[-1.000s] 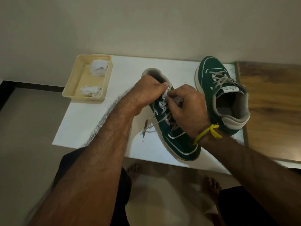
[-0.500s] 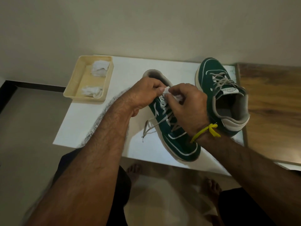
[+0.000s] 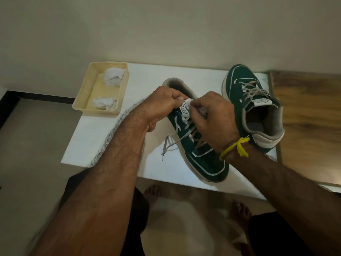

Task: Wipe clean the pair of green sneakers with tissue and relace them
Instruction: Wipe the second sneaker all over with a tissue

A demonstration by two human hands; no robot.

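While the laced sneaker (image 3: 252, 109) sits aside, both hands, left (image 3: 162, 106) and right (image 3: 214, 119), pinch the near sneaker's (image 3: 206, 163) tongue (image 3: 185, 108) with curled fingers.

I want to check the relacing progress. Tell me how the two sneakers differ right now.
The near sneaker points its toe toward the person; the far sneaker points its toe away. Both hands, left hand and right hand, work at the near sneaker's tongue, while the far sneaker sits untouched. A lace end trails loose from the near one; the far one looks laced. Both are green with pale soles.
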